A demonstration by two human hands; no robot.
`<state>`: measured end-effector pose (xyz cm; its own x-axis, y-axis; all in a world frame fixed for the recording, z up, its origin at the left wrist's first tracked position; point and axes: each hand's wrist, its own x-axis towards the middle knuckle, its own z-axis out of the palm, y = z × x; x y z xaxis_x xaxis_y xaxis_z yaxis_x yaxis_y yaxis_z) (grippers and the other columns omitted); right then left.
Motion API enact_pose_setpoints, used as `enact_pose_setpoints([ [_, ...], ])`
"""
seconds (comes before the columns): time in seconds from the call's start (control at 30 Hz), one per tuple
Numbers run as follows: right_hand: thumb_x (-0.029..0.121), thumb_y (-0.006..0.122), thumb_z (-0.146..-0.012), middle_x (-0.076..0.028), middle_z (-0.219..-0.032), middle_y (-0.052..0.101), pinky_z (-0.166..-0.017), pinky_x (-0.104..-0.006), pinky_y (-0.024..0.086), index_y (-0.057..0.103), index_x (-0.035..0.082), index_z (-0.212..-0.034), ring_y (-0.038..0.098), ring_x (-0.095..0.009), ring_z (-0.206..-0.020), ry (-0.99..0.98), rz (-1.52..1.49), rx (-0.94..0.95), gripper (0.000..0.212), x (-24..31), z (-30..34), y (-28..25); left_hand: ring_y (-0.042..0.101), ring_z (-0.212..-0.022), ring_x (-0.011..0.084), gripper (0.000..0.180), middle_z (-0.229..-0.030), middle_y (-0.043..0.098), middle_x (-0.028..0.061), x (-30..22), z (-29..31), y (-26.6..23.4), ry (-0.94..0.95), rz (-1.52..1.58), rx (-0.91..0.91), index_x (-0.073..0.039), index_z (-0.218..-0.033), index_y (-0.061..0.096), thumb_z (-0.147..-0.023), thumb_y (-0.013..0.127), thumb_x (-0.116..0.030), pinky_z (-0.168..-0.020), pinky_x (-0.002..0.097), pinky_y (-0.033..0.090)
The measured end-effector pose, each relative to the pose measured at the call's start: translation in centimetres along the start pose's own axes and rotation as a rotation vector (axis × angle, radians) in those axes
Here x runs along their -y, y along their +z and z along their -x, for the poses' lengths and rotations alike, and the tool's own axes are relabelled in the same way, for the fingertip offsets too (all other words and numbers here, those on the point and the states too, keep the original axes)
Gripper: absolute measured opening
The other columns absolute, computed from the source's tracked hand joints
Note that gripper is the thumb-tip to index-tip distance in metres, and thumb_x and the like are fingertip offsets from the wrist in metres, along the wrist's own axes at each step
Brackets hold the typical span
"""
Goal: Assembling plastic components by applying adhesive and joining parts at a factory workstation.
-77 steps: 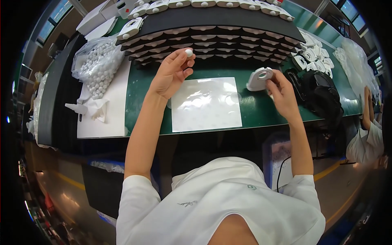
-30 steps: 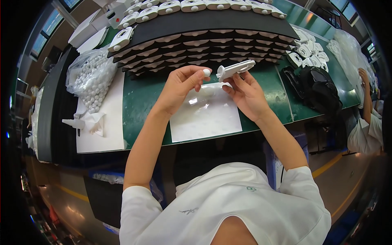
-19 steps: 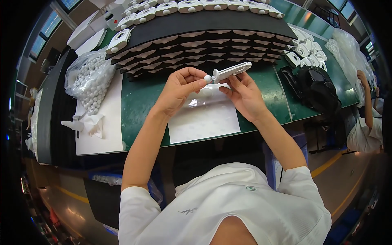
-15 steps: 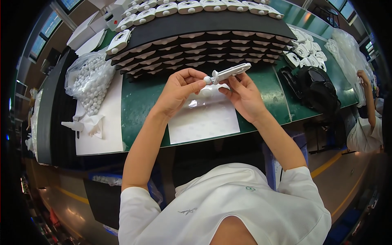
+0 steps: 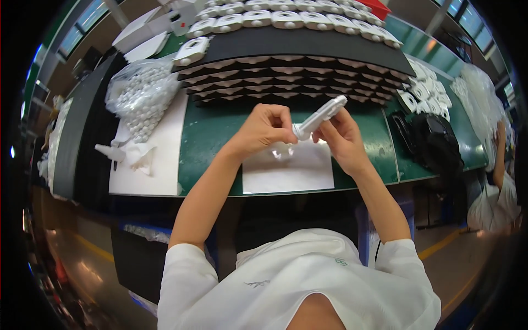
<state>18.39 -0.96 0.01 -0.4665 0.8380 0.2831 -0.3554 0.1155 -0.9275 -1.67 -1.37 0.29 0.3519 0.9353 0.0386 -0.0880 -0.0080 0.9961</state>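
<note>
A flat white plastic housing [image 5: 322, 116] with a rounded outline is held tilted above the table, its far end up to the right. My right hand [image 5: 345, 142] grips it from the right side, fingers closed round its edge. At its lower left end, the curled fingers of my left hand [image 5: 268, 131] are pinched against it. Whatever sits inside that pinch is covered by the fingers. Beneath both hands lies a white paper sheet [image 5: 289, 175], with a clear plastic piece [image 5: 281, 152] on it.
Stacked black trays [image 5: 300, 45] carry rows of similar white housings [image 5: 286, 20]. To the left lie a bag of white balls [image 5: 144, 96] and a dropper bottle [image 5: 110, 152]. A black object [image 5: 437, 142] and piled white parts [image 5: 426, 91] are on the right, near another person's arm [image 5: 499, 151].
The housing has tilted more steeply and come slightly lower. A white ball seen at my left fingertips is now hidden behind them. The whole view has shifted a little.
</note>
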Motion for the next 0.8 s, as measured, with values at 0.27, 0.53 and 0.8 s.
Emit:
enact_pose_setpoints([
  [0.27, 0.008, 0.058, -0.082, -0.002, -0.082, 0.058, -0.062, -0.0192, 0.041, 0.052, -0.001, -0.107, 0.051, -0.007, -0.069, -0.175, 0.283, 0.025, 0.027, 7.5, -8.0, 5.8, 0.045, -0.054, 0.0059, 0.036, -0.059, 0.05, -0.0004, 0.8, -0.1, -1.9, 0.468, 0.091, -0.16, -0.004, -0.06, 0.051, -0.078, 0.065, -0.032, -0.052, 0.0195, 0.036],
  [0.53, 0.018, 0.062, -0.08, -0.001, -0.077, 0.058, -0.063, -0.0199, 0.045, 0.062, -0.002, -0.098, 0.052, -0.007, -0.068, 0.201, 0.401, 0.13, 0.027, 4.8, -19.0, 6.1, 0.04, -0.051, 0.0103, 0.071, -0.054, 0.043, 0.0018, 0.3, -0.9, -2.1, 0.293, 0.225, -0.381, -0.007, -0.055, 0.046, -0.085, 0.022, -0.066, -0.049, 0.0215, 0.031],
  [0.8, 0.03, 0.069, -0.065, -0.012, -0.055, 0.062, -0.054, -0.0277, 0.051, 0.065, -0.003, -0.065, 0.061, -0.017, -0.047, -0.141, 0.965, 0.062, 0.034, 2.5, -21.4, 7.1, 0.035, -0.051, 0.0116, 0.055, -0.054, 0.039, 0.0012, -0.5, 0.2, -3.0, 0.501, 0.173, -0.598, -0.009, -0.057, 0.044, -0.094, 0.026, -0.046, -0.049, 0.024, 0.029],
])
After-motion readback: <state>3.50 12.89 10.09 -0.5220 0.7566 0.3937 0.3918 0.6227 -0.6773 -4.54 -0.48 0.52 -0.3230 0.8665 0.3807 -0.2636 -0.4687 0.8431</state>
